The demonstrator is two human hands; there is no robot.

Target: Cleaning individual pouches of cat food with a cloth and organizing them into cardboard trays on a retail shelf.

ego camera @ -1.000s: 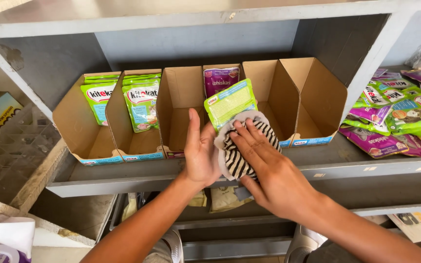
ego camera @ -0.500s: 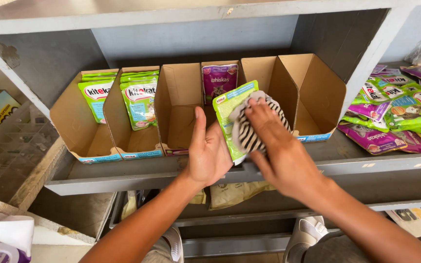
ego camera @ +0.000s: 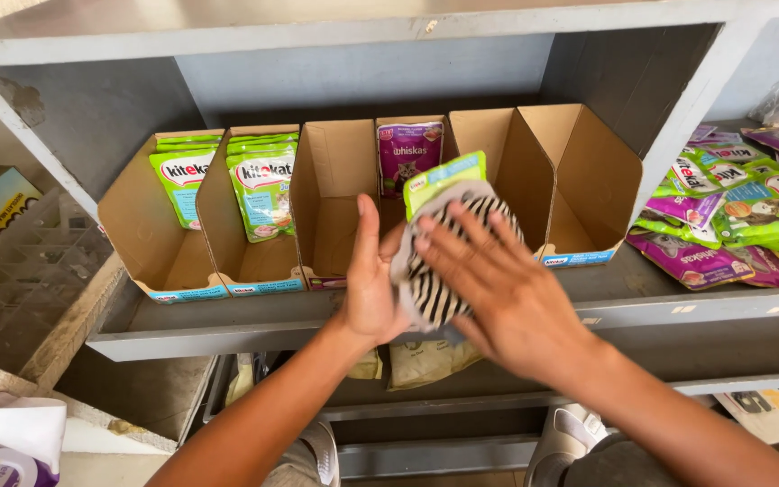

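Left hand cupped behind a green pouch, gripping it upright before the middle cartons on the shelf. Right hand flat, fingers spread, pressing a striped cloth against the pouch front. Loose pouches far right.

Two cardboard compartments at the right stand open; green pouches fill the left ones, and a purple pouch blocks the middle's back.

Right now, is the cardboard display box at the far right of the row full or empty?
Empty. The rightmost cardboard box shows only bare brown inner walls and floor, no pouches inside.
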